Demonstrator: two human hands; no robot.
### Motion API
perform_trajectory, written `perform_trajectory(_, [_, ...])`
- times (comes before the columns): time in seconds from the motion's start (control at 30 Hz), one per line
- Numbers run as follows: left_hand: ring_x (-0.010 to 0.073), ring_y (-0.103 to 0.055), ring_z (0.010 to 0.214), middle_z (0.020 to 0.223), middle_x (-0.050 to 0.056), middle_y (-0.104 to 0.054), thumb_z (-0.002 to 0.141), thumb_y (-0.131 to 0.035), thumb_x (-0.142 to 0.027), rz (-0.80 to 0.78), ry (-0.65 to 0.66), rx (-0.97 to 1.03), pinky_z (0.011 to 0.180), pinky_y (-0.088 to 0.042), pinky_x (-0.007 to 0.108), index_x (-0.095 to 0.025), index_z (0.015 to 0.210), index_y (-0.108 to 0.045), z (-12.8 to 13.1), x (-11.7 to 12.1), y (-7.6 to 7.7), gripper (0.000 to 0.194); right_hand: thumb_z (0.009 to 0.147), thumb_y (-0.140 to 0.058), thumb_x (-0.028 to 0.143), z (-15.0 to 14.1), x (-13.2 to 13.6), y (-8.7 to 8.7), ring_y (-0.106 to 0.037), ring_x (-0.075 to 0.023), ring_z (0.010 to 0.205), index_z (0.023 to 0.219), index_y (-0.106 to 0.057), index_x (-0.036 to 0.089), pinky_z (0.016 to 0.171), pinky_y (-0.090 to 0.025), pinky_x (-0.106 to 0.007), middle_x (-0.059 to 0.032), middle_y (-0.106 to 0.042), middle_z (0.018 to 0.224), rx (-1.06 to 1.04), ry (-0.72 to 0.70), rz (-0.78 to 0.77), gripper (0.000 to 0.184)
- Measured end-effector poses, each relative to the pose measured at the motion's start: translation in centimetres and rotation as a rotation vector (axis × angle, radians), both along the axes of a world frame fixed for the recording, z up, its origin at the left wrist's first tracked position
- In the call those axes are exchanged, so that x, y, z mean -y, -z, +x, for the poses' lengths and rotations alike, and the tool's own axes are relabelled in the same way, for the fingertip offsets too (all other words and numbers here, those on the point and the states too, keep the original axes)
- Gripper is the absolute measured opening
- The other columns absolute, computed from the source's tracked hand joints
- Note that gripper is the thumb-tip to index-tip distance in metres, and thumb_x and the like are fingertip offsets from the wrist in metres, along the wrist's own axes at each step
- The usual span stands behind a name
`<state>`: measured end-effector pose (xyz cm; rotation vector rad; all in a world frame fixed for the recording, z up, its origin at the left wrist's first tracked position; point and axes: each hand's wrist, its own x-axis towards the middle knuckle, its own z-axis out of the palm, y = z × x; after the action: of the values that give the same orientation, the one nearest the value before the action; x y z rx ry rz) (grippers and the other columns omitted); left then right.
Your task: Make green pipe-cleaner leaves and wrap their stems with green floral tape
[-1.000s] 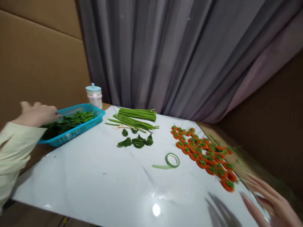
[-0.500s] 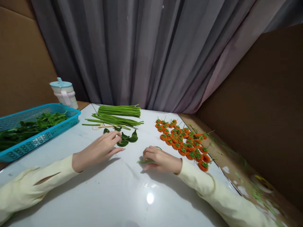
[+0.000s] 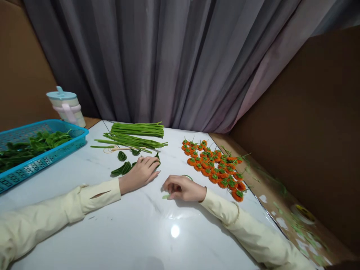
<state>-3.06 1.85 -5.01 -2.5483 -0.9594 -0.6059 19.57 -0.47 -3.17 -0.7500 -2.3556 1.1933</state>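
Note:
My left hand [image 3: 141, 171] lies palm down over dark green fuzzy leaves [image 3: 123, 168], its fingers stretched out and partly covering them. One leaf tip shows just beyond the fingers; whether they grip it is hidden. To the right, my right hand [image 3: 184, 188] is closed, thumb against curled fingers, at a small pale green strip [image 3: 165, 196] just above the white table [image 3: 135, 232]. A thin green ring-shaped edge [image 3: 188, 177] shows behind that hand, mostly hidden. Two more dark leaves [image 3: 122, 156] lie farther back, near a thin tan looped piece [image 3: 112, 149].
Green fuzzy stems [image 3: 137, 129] lie in two bundles at the back. Several orange fuzzy persimmon-like pieces [image 3: 206, 172] with green tops cover the right side. A blue basket [image 3: 81, 141] of leaves and a lidded cup [image 3: 67, 108] stand left. Scraps and a roll [image 3: 303, 213] lie right.
My left hand has moved right across the leaves, some of which now sit left of it. My right hand has turned, its thumb and curled fingers now showing. The view has shifted slightly.

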Motion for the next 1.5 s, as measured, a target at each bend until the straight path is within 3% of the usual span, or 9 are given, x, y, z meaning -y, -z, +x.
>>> perform_trajectory(0.37, [0.0287, -0.044, 0.119, 0.131, 0.017, -0.050, 0.092, -0.042, -0.035, 0.071, -0.193, -0.062, 0.093, -0.030, 0.040, -0.010, 0.112, -0.056, 3.6, -0.6, -0.1, 0.035, 0.073, -0.068, 0.048, 0.1, -0.1, 0.2, -0.055, -0.0127, 0.070, 0.076, -0.070, 0.015, 0.065, -0.048, -0.027, -0.0081, -0.057, 0.094, -0.013, 0.084, -0.131, 0.033])
perform_trajectory(0.5, [0.0293, -0.053, 0.105, 0.119, 0.019, -0.057, 0.093, -0.038, -0.036, -0.083, -0.280, -0.074, 0.086, -0.035, 0.039, -0.009, 0.107, -0.057, 1.0, -1.6, -3.7, 0.036, 0.077, -0.066, 0.044, 0.2, -0.1, 0.1, -0.057, -0.0161, 0.080, 0.074, -0.069, 0.015, 0.073, -0.048, -0.029, -0.0089, -0.058, 0.091, -0.055, 0.071, -0.153, 0.030])
perform_trajectory(0.7, [0.0221, -0.061, 0.071, 0.079, 0.008, -0.067, 0.076, -0.058, -0.028, -0.497, -0.394, -0.329, 0.066, -0.039, 0.029, -0.015, 0.075, -0.068, -8.6, -5.4, -10.1, 0.016, 0.074, -0.068, 0.046, 0.3, -0.4, 0.0, -0.058, -0.0154, 0.080, 0.082, -0.070, 0.016, 0.070, -0.049, -0.028, -0.0111, -0.059, 0.101, -0.112, 0.103, -0.255, 0.032])
perform_trajectory(0.77, [0.0218, -0.059, 0.066, 0.077, 0.008, -0.067, 0.065, -0.067, -0.030, -0.698, -0.396, -0.357, 0.057, -0.038, 0.026, -0.017, 0.080, -0.071, -10.2, -6.5, -10.0, 0.020, 0.075, -0.068, 0.046, 0.3, -0.4, -0.1, -0.058, -0.0166, 0.083, 0.082, -0.071, 0.016, 0.073, -0.050, -0.030, -0.0114, -0.059, 0.102, -0.091, 0.085, -0.244, 0.031])
perform_trajectory(0.9, [0.0198, -0.059, 0.063, 0.071, 0.003, -0.069, 0.054, -0.073, -0.029, -0.763, -0.354, -0.333, 0.054, -0.037, 0.023, -0.022, 0.084, -0.073, -9.7, -8.0, -7.4, 0.030, 0.076, -0.067, 0.044, 0.2, -0.3, -0.2, -0.058, -0.0213, 0.097, 0.072, -0.071, 0.014, 0.079, -0.049, -0.033, -0.0117, -0.061, 0.093, -0.130, 0.050, -0.242, 0.030])
perform_trajectory(1.03, [0.0196, -0.061, 0.075, 0.078, 0.003, -0.070, 0.068, -0.063, -0.031, -0.756, -0.311, -0.246, 0.065, -0.041, 0.023, -0.025, 0.080, -0.074, -8.9, -9.0, -6.3, 0.017, 0.077, -0.067, 0.040, 0.2, -0.3, -0.1, -0.059, -0.0203, 0.094, 0.072, -0.068, 0.013, 0.081, -0.048, -0.034, -0.0122, -0.061, 0.095, -0.158, 0.040, -0.260, 0.027])
perform_trajectory(1.2, [0.0186, -0.057, 0.097, 0.111, 0.003, -0.064, 0.086, -0.042, -0.043, -0.785, -0.150, -0.083, 0.079, -0.044, 0.024, -0.023, 0.095, -0.069, -8.2, -7.6, -8.3, 0.035, 0.075, -0.069, 0.039, 0.1, -0.1, 0.0, -0.060, -0.0153, 0.081, 0.071, -0.064, 0.012, 0.073, -0.048, -0.029, -0.0098, -0.063, 0.091, -0.212, 0.092, -0.398, 0.028])
perform_trajectory(1.37, [0.0178, -0.061, 0.081, 0.099, 0.012, -0.066, 0.093, -0.033, -0.038, -1.243, 0.261, 0.463, 0.072, -0.047, 0.031, -0.014, 0.098, -0.061, -3.9, -3.6, -8.8, 0.037, 0.074, -0.070, 0.041, -0.4, 0.5, 0.6, -0.057, -0.0104, 0.063, 0.075, -0.062, 0.011, 0.056, -0.044, -0.022, -0.0065, -0.063, 0.078, -0.293, 0.218, -0.502, 0.032])
perform_trajectory(1.5, [0.0089, -0.050, 0.056, 0.069, 0.002, -0.058, 0.080, -0.060, -0.034, -1.596, 0.211, 0.807, 0.054, -0.041, 0.022, -0.013, 0.084, -0.057, 0.0, -1.1, -6.8, 0.021, 0.072, -0.070, 0.044, -0.5, 0.7, 1.1, -0.058, -0.0110, 0.060, 0.078, -0.062, 0.010, 0.055, -0.046, -0.022, -0.0054, -0.064, 0.069, -0.325, 0.245, -0.539, 0.035])
